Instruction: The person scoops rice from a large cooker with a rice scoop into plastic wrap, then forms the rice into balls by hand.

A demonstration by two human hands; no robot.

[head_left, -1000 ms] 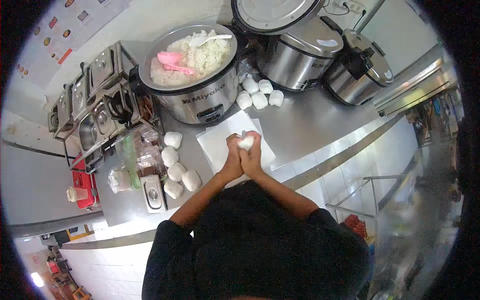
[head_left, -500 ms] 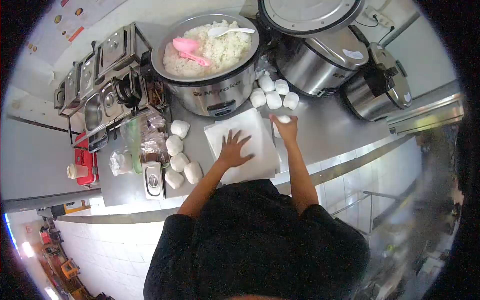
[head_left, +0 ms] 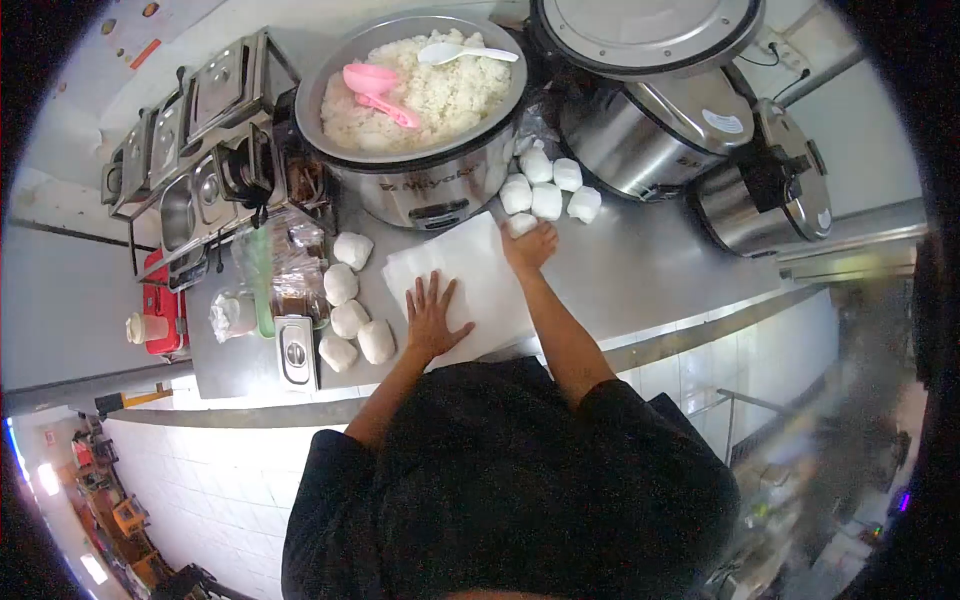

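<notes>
My left hand point(head_left: 434, 318) lies flat with its fingers spread on a stack of white paper sheets point(head_left: 470, 270). My right hand point(head_left: 530, 248) is closed round a white paper-wrapped bundle point(head_left: 521, 224) at the upper right edge of the sheets. Just beyond it sits a group of similar wrapped bundles point(head_left: 546, 201), beside the large rice cooker point(head_left: 420, 190). Several more wrapped bundles point(head_left: 341, 285) stand left of the paper. Cooked rice point(head_left: 450, 95) fills the cooker's pot, with a pink scoop point(head_left: 372, 80) and a white spoon point(head_left: 467, 53) resting on it.
Two more cookers point(head_left: 640, 140) stand at the back right, beneath a raised lid point(head_left: 650, 30). On the left are a rack of steel food pans point(head_left: 200, 150), plastic-wrapped packets point(head_left: 295, 260), a small lidded steel container point(head_left: 296, 352) and a red box point(head_left: 165, 310). The steel counter's front edge point(head_left: 660, 345) runs close to me.
My right hand has moved left and away from me with the wrapped bundle, towards the group by the cooker. My left hand has slid left and slightly nearer to me on the paper.
</notes>
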